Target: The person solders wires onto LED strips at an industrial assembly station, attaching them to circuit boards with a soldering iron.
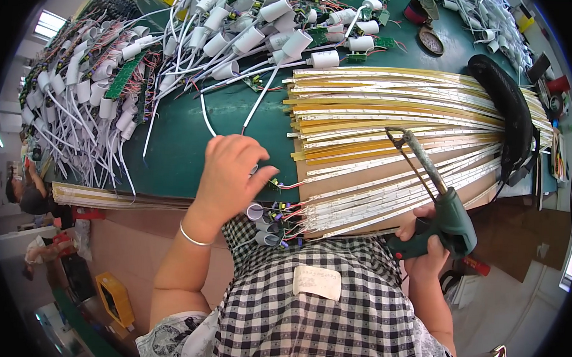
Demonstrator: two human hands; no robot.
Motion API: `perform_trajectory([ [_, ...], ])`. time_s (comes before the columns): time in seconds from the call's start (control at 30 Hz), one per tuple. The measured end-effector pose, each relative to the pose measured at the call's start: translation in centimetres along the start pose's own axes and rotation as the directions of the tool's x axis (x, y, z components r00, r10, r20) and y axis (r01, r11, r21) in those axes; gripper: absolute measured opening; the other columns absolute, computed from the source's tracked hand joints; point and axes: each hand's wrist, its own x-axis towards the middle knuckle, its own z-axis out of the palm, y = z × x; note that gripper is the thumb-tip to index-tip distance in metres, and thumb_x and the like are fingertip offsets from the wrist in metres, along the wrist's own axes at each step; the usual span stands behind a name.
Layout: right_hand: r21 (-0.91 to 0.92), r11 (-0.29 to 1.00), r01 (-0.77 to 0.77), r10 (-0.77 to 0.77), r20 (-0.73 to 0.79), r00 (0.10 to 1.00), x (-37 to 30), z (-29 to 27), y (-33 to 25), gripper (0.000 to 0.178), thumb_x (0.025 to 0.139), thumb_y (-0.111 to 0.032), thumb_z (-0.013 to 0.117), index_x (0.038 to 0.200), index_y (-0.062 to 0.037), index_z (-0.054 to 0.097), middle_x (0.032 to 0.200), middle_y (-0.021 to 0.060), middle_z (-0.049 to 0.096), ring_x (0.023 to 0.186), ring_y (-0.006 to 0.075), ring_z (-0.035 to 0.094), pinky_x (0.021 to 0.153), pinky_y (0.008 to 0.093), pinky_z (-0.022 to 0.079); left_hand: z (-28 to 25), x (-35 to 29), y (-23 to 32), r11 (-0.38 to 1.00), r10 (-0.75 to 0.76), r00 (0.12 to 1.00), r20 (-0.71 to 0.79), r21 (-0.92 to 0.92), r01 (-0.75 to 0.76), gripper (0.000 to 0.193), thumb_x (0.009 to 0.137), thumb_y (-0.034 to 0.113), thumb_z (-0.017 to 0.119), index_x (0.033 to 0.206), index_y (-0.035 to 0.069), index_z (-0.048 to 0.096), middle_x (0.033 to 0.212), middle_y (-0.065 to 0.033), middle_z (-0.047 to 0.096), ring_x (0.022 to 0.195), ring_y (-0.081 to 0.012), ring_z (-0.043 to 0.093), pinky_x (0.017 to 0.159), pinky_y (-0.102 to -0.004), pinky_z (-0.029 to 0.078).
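My left hand (232,173) is over the green bench near its front edge, fingers curled round a white lamp socket (254,169) that is mostly hidden under the palm. Thin red wires run from beside the thumb to the end of an LED strip (337,172). In my right hand (428,256) is a dark green soldering gun (456,225), gripped by its handle. Its metal barrel and thin guide point up and left, above the strips. Below my left hand, several wired lamp sockets (266,227) lie at the bench edge against the checked apron (318,320).
Large heaps of white sockets with cables and circuit boards (241,42) cover the left and far bench. LED strips lie on brown cardboard (357,153), weighed down at the right by a long black bundle (509,111). A small scoop-shaped dish (430,41) stands at the back.
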Motion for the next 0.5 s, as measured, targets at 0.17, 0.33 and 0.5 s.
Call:
perform_trajectory([
  [0.17, 0.021, 0.999, 0.036, -0.036, -0.005, 0.999, 0.2, 0.0, 0.1, 0.062, 0.084, -0.031, 0.064, 0.130, 0.0030, 0.040, 0.113, 0.0160, 0.056, 0.070, 0.0196, 0.060, 0.067, 0.0370, 0.054, 0.6, -1.4, -2.1, 1.000, 0.012, 1.000, -0.004, 0.027, -0.012, 0.020, 0.078, 0.026, 0.070, 0.077, 0.008, 0.060, 0.085, -0.0064, 0.057, 0.086, -0.0270, 0.054, 0.082, -0.0407, 0.039],
  [0.33, 0.014, 0.998, 0.059, -0.058, -0.037, 0.998, -0.2, -0.3, 0.4, 0.061, 0.085, -0.030, 0.063, 0.131, 0.0008, 0.040, 0.112, 0.0155, 0.057, 0.069, 0.0189, 0.059, 0.065, 0.0356, 0.054, -0.1, -3.7, -0.1, 0.998, -0.053, 0.979, 0.197, 0.042, 0.045, 0.018, 0.080, 0.026, 0.067, 0.080, 0.009, 0.061, 0.079, -0.0075, 0.058, 0.079, -0.0276, 0.056, 0.075, -0.0383, 0.041],
  [0.5, 0.043, 0.998, 0.049, -0.048, -0.021, 0.999, 0.8, 0.1, 0.3, 0.058, 0.085, -0.028, 0.062, 0.129, 0.0019, 0.040, 0.111, 0.0156, 0.056, 0.071, 0.0196, 0.060, 0.066, 0.0368, 0.055, -2.5, -3.7, 0.8, 0.957, -0.168, 0.875, 0.455, -0.138, 0.256, 0.026, 0.082, 0.035, 0.066, 0.081, 0.010, 0.061, 0.077, -0.0066, 0.060, 0.076, -0.0268, 0.059, 0.072, -0.0373, 0.044],
])
